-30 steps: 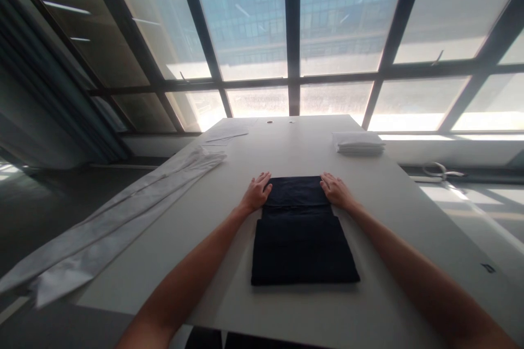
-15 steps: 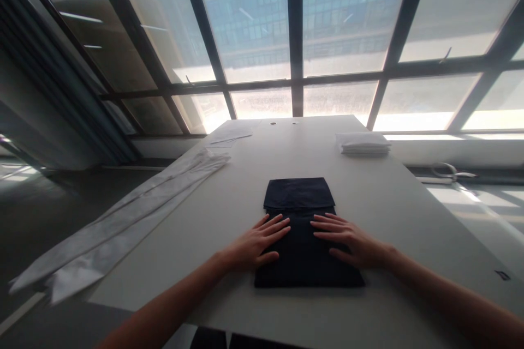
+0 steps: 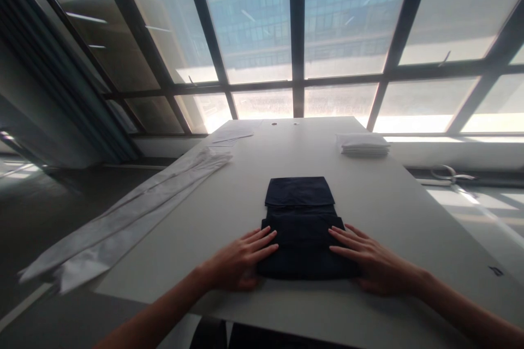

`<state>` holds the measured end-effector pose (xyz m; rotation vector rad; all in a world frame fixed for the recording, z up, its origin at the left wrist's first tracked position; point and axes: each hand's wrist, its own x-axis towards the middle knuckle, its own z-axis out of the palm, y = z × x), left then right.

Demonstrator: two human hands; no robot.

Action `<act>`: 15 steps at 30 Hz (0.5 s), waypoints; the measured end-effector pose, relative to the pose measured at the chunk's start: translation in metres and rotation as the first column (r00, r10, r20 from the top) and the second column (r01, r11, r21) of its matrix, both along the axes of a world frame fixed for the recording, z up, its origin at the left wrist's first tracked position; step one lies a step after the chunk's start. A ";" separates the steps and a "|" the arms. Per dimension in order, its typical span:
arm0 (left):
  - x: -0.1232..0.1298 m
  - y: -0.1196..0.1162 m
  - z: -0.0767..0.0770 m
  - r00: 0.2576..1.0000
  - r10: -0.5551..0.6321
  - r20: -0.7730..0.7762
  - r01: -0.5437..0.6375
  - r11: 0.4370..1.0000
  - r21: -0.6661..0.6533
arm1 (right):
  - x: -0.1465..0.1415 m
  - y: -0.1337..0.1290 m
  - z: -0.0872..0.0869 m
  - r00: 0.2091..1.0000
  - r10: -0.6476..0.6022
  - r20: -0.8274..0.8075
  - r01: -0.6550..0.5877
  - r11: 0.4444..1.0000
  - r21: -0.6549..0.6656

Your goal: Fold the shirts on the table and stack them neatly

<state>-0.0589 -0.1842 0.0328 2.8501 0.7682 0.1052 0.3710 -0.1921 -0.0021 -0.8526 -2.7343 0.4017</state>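
Note:
A dark navy folded cloth item (image 3: 303, 248), perhaps a garment, lies in front of me on the white table (image 3: 196, 229). Its far end shows a flat folded panel (image 3: 300, 191), and a second layer lies across the near half with a rumpled strip between them. My left hand (image 3: 245, 259) holds the near left side, fingers on top and thumb low at the near corner. On the opposite side, my right hand (image 3: 368, 259) grips the near right corner in the same way, its thumb mostly hidden. The near edge looks rounded.
A stack of folded white cloth (image 3: 363, 144) sits at the far right of the table. Along the left edge, long white fabric (image 3: 135, 218) drapes over the side. Large windows (image 3: 262, 22) rise behind, with a dark curtain (image 3: 53, 65) at left.
Both hands have moved apart and toward me, from lying flat on the middle to the near corners. The cloth's near part now shows a raised layer edge across its middle.

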 end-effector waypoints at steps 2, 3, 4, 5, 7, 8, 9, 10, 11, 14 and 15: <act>0.000 0.001 0.001 1.000 -0.009 0.010 0.008 1.000 0.027 | 0.000 0.003 -0.006 0.999 -0.004 -0.043 0.006 0.999 0.036; 0.000 0.002 0.000 1.000 -0.009 0.016 0.009 0.999 0.034 | 0.001 0.005 -0.008 0.997 -0.002 -0.072 0.006 0.999 0.049; 0.000 0.003 0.000 1.000 -0.006 0.023 0.005 0.999 0.037 | 0.002 0.008 -0.010 0.994 0.003 -0.106 0.003 0.998 0.056; -0.001 0.005 -0.001 0.999 0.000 0.034 -0.001 0.999 0.037 | 0.002 0.011 -0.012 0.989 0.011 -0.144 -0.002 0.998 0.059; -0.002 0.009 -0.003 0.997 0.009 0.082 -0.011 1.000 0.027 | 0.003 0.016 -0.012 0.975 0.019 -0.223 -0.009 0.999 0.046; -0.002 0.011 -0.004 0.992 0.011 0.124 -0.013 1.000 0.016 | 0.003 0.018 -0.010 0.965 0.016 -0.263 -0.008 0.999 0.033; -0.001 0.014 -0.003 0.984 0.010 0.180 -0.010 1.000 -0.001 | 0.002 0.020 -0.008 0.952 0.005 -0.307 0.000 1.000 0.016; 0.000 0.017 -0.002 0.969 0.007 0.248 0.000 1.000 -0.025 | 0.001 0.022 -0.005 0.935 -0.018 -0.354 0.017 1.000 -0.006; 0.002 0.020 0.000 0.946 0.010 0.323 0.011 0.998 -0.061 | -0.001 0.024 -0.001 0.914 -0.052 -0.402 0.041 0.998 -0.036; 0.011 0.032 0.011 0.846 0.097 0.524 0.026 0.974 -0.223 | -0.009 0.035 0.011 0.837 -0.188 -0.514 0.114 0.979 -0.171; 0.014 0.038 0.016 0.813 0.154 0.562 0.014 0.959 -0.284 | -0.012 0.041 0.015 0.809 -0.240 -0.536 0.140 0.965 -0.220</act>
